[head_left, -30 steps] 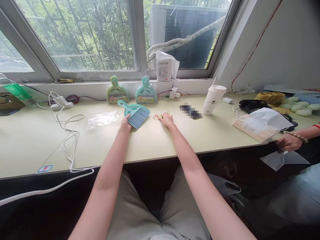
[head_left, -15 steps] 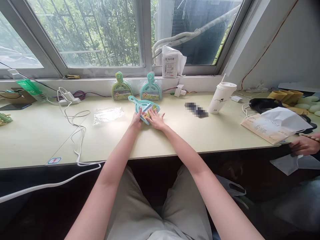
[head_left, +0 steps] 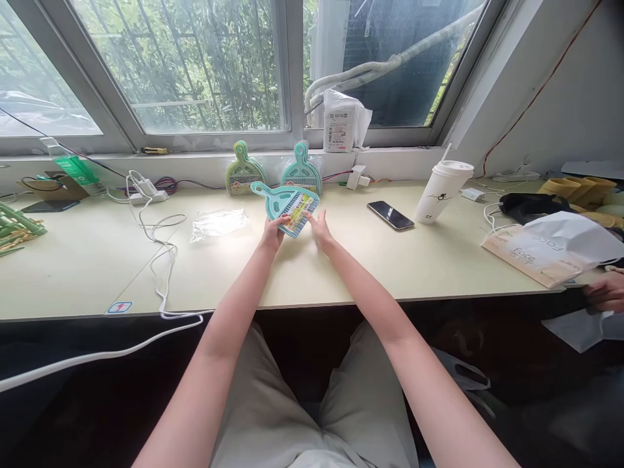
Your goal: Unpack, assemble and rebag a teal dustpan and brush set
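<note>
My left hand (head_left: 271,233) grips the lower edge of a small teal brush-and-dustpan set (head_left: 285,202) and holds it lifted off the desk, handle pointing up-left. A colourful paper label (head_left: 299,219) lies across its bristles. My right hand (head_left: 320,229) touches the set's right edge at the label, fingers spread. Two more packaged sets, a green one (head_left: 244,174) and a teal one (head_left: 299,172), lean against the wall behind.
An empty clear plastic bag (head_left: 218,224) lies left of my hands. A white cable (head_left: 160,260) trails off the desk (head_left: 341,266). A phone (head_left: 390,215), a lidded cup (head_left: 442,191) and a paper bag (head_left: 546,250) sit right. Another person's hand (head_left: 604,294) is at the far right.
My right hand brought the label from the desk onto the brush. My left hand then lifted the set off the desk, with the view shifting slightly.
</note>
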{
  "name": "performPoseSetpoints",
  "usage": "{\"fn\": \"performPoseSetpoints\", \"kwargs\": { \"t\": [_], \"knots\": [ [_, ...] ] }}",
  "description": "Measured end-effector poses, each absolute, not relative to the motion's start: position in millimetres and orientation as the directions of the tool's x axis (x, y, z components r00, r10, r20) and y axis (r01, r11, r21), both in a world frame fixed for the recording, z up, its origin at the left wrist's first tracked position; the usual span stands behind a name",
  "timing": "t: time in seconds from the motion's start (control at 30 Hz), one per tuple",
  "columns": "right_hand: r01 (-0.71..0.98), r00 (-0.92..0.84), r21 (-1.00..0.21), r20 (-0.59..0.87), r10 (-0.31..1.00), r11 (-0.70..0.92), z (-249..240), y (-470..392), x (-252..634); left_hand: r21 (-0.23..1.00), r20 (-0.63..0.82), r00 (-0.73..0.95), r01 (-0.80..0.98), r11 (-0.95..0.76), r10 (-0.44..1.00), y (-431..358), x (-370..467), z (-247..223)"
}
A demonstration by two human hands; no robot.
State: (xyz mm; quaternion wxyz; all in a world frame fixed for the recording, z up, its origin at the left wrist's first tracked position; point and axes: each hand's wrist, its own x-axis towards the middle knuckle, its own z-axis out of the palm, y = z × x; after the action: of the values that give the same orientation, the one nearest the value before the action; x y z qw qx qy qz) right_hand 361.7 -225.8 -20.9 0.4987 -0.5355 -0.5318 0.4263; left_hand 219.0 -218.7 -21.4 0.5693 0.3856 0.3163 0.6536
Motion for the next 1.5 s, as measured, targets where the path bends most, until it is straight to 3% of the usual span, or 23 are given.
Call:
{"fn": "performPoseSetpoints", "kwargs": {
  "t": [0.1, 0.2, 0.27, 0.33, 0.37, 0.43, 0.57, 0.7, 0.77, 0.9, 1.03, 1.13, 1.23, 1.33, 1.4, 1.5],
  "knots": [
    [-0.245, -0.046, -0.968, -0.048, 0.998, -0.057, -20.8, -226.2, 363.9, 0.893, 0.132, 0.029, -0.437, -0.106, 0.991, -221.5, 221.7, -18.2],
    [-0.399, -0.022, -0.915, -0.055, 0.998, -0.059, -19.5, -226.4, 367.8, 0.95, 0.121, 0.065, -0.297, -0.096, 0.991, -218.4, 216.7, -14.2],
    [-0.422, 0.022, -0.905, -0.061, 0.998, -0.046, -18.0, -226.2, 372.2, 0.986, 0.091, -0.074, -0.136, -0.1, 0.993, -213.6, 202.9, -12.0],
    [-0.419, 0.077, -0.907, -0.083, 0.994, -0.044, -16.7, -225.7, 377.5, 0.989, 0.12, -0.324, 0.121, -0.085, 0.938, -209.5, 180.9, -11.5],
    [-0.417, 0.102, -0.908, -0.093, 0.99, -0.042, -16.4, -225.4, 380.1, 0.959, 0.176, -0.431, 0.279, -0.055, 0.885, -208.6, 168.5, -12.3],
    [-0.423, 0.13, -0.905, -0.102, 0.986, -0.038, -16.2, -224.6, 384.6, 0.809, 0.31, -0.49, 0.586, 0.045, 0.815, -209.3, 145.9, -15.3],
    [-0.456, 0.147, -0.89, -0.098, 0.984, -0.021, -16.0, -223.4, 388.9, 0.476, 0.278, -0.449, 0.832, 0.285, 0.849, -215.2, 128.0, -21.3],
    [-0.472, 0.152, -0.882, -0.102, 0.983, -0.018, -15.4, -222.9, 389.7, 0.272, 0.263, -0.378, 0.912, 0.308, 0.888, -216.1, 136.4, -18.3],
    [-0.477, 0.154, -0.879, -0.104, 0.983, -0.018, -15.1, -222.9, 390.4, 0.213, 0.228, -0.365, 0.923, 0.319, 0.903, -215.4, 139.7, -14.5],
    [-0.471, 0.156, -0.882, -0.115, 0.981, -0.028, -14.1, -223.5, 392.6, 0.133, 0.292, -0.304, 0.952, 0.276, 0.907, -217.1, 141.4, -9.5],
    [-0.466, 0.137, -0.884, -0.118, 0.984, -0.041, -10.5, -225.0, 395.0, 0.243, 0.21, -0.195, 0.959, 0.142, 0.958, -220.9, 145.2, -14.2],
    [-0.462, 0.11, -0.885, -0.117, 0.987, -0.054, -6.5, -225.4, 397.8, 0.342, 0.222, 0.017, 0.935, -0.094, 0.975, -220.1, 150.0, -20.2],
    [-0.429, 0.039, -0.898, -0.122, 0.992, -0.094, -3.9, -223.7, 402.5, 0.441, 0.209, 0.235, 0.844, -0.306, 0.949, -216.1, 155.8, -22.5],
    [-0.38, -0.033, -0.916, -0.128, 0.991, -0.131, -4.3, -220.4, 408.4, 0.544, 0.195, 0.338, 0.744, -0.388, 0.921, -213.1, 162.0, -20.4],
    [-0.354, -0.05, -0.924, -0.139, 0.989, -0.148, -5.4, -218.2, 412.2, 0.524, 0.231, 0.35, 0.741, -0.419, 0.908, -213.5, 165.2, -18.1],
    [-0.341, -0.042, -0.928, -0.148, 0.988, -0.153, -6.1, -216.5, 416.9, 0.361, 0.345, 0.29, 0.837, -0.411, 0.893, -217.4, 167.0, -16.1]
  ]
}}
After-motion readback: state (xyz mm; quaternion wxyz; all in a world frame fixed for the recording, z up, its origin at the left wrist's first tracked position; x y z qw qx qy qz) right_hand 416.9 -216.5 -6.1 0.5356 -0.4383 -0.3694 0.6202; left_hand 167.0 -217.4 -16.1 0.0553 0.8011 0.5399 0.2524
